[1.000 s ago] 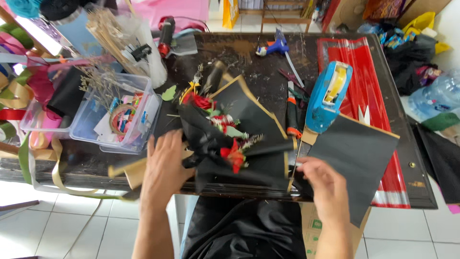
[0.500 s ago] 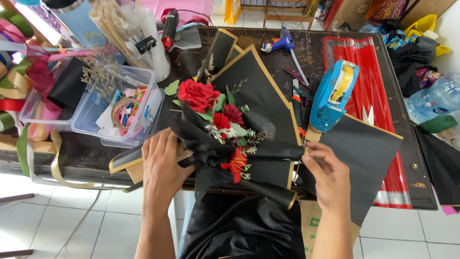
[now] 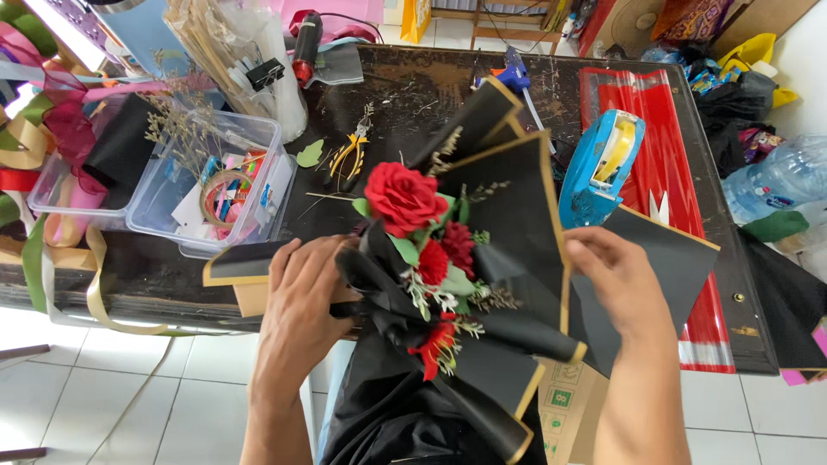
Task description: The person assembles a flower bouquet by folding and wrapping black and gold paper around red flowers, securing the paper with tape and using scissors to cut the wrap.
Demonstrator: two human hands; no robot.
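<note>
A bouquet with a large red rose and smaller red flowers sits wrapped in black paper with gold edges, held upright over the front edge of a dark table. My left hand grips the black wrap at the bouquet's left side, near its waist. My right hand holds the right edge of the wrap, over another black gold-edged sheet lying on the table.
A blue tape dispenser stands right of the bouquet on red paper. Yellow-handled pliers lie behind it. A clear plastic box of supplies, ribbons and a blue glue gun are also on the table.
The bouquet has been lifted and turned more upright toward me. My right hand moved up from the lower wrap to its right edge. My left hand shifted in to the bouquet's waist.
</note>
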